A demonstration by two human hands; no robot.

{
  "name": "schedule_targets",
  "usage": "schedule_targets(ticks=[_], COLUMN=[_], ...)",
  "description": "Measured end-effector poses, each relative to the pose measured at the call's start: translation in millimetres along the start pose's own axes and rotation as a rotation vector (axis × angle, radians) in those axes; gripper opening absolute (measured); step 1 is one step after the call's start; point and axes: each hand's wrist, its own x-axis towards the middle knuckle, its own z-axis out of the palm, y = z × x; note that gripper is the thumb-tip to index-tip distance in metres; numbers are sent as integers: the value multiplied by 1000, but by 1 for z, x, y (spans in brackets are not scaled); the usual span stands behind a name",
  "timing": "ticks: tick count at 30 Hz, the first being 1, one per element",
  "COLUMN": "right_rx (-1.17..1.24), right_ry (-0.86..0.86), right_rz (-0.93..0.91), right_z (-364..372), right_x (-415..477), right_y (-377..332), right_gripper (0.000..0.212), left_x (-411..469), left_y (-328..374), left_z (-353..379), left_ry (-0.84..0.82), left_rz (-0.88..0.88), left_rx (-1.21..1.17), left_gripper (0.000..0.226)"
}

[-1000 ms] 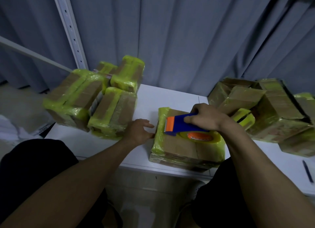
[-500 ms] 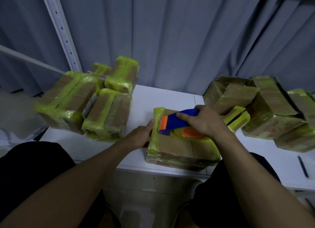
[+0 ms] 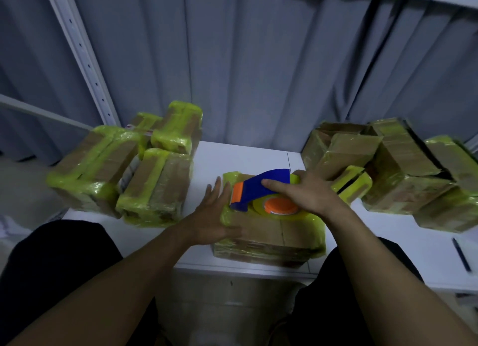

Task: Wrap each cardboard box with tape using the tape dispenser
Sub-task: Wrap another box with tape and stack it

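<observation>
A cardboard box with yellow tape on its edges lies at the front middle of the white table. On its top sits a blue and orange tape dispenser with a yellow tape roll and orange hub. My right hand grips the dispenser from the right, fingers curled over the blue body. Against the box's left side rests my left hand, its fingers straight and spread.
A pile of several yellow-taped boxes stands at the left of the table. Several more boxes, some with little tape, are heaped at the right. A dark pen lies at the far right. Grey curtains hang behind.
My left hand has moved right from the table onto the box's left side and its fingers have straightened. My right hand and the dispenser stay on the box top.
</observation>
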Motion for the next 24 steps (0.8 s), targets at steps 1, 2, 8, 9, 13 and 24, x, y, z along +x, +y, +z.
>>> schedule_targets(ticks=[1, 2, 8, 9, 13, 24], right_rx=[27, 55, 148, 154, 143, 71], right_ry=[-5, -13, 23, 26, 27, 51], right_rz=[1, -7, -53, -60, -78, -72], right_z=[0, 0, -1, -2, -5, -30], right_x=[-1, -2, 4, 5, 2, -3], right_y=[1, 2, 13, 14, 21, 44], right_gripper=[55, 50, 52, 55, 60, 55], left_x=[1, 2, 2, 2, 5, 3], left_y=[1, 2, 2, 2, 7, 15], left_z=[0, -1, -4, -5, -3, -3], left_ry=[14, 45, 212, 205, 141, 92], left_rz=[14, 27, 68, 57, -35, -70], left_rx=[55, 104, 484, 536, 748, 955], left_gripper=[124, 122, 109, 110, 116, 121])
